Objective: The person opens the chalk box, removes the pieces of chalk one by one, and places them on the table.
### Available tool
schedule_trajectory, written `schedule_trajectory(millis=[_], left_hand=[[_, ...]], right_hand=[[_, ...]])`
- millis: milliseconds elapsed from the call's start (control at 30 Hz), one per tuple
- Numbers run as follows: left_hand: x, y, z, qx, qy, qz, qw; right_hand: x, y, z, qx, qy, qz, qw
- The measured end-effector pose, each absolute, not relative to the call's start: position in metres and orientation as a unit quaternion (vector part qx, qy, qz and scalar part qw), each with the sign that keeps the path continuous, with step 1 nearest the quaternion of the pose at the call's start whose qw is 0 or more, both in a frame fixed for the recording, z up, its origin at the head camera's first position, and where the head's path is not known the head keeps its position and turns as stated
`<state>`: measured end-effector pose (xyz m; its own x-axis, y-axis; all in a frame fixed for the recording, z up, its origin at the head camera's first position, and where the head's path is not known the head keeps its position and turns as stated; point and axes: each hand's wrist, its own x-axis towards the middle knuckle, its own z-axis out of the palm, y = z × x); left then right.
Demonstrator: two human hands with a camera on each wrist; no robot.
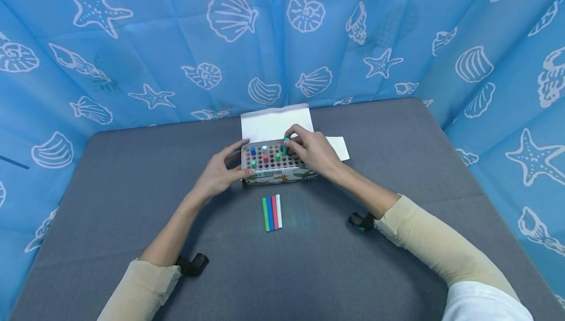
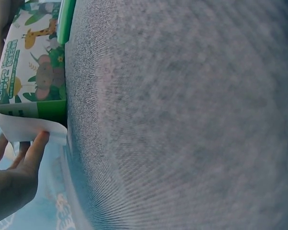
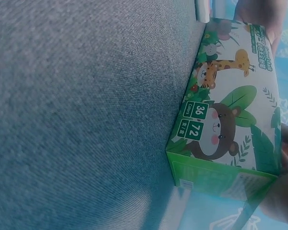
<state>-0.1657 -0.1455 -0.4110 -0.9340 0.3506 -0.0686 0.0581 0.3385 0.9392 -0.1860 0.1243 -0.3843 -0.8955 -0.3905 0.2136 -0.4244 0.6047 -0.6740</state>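
A printed cardboard chalk box (image 1: 282, 177) stands at the back middle of the table, its lid up. Its perforated insert holds a few upright chalks, among them a blue chalk (image 1: 253, 150) and a red chalk (image 1: 265, 158). Between thumb and fingertips my right hand (image 1: 317, 150) pinches a green chalk (image 1: 285, 148), upright over the right part of the holes. My left hand (image 1: 215, 174) grips the box's left end, thumb at the front corner, index finger at the rear. In the left wrist view, its fingers touch the white side flap (image 2: 29, 125).
In front of the box lie four-sided by nothing else a green chalk (image 1: 266, 214), a blue chalk (image 1: 270, 213) and, beside them, red and white ones. The raised white lid (image 1: 273, 122) leans back near the blue curtain (image 1: 282, 56). A flap (image 1: 339, 147) sticks out right.
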Motion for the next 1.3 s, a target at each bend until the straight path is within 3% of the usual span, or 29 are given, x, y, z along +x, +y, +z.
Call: schedule_trajectory(millis=[467, 667, 833, 1300], left_hand=[[-0.161, -0.144, -0.414, 0.129, 0.805, 0.564, 0.134], [-0.162, -0.145, -0.412, 0.127, 0.808, 0.560, 0.133], [-0.162, -0.144, -0.409, 0.125, 0.807, 0.561, 0.134], [-0.163, -0.146, -0.406, 0.131, 0.810, 0.558, 0.125]], right_hand=[[-0.180, 0.129, -0.390, 0.198, -0.802, 0.564, 0.014], [-0.171, 0.128, -0.371, 0.184, -0.776, 0.603, 0.020], [-0.162, 0.127, -0.354, 0.170, -0.770, 0.615, 0.001], [-0.157, 0.136, -0.372, 0.120, -0.762, 0.633, -0.067]])
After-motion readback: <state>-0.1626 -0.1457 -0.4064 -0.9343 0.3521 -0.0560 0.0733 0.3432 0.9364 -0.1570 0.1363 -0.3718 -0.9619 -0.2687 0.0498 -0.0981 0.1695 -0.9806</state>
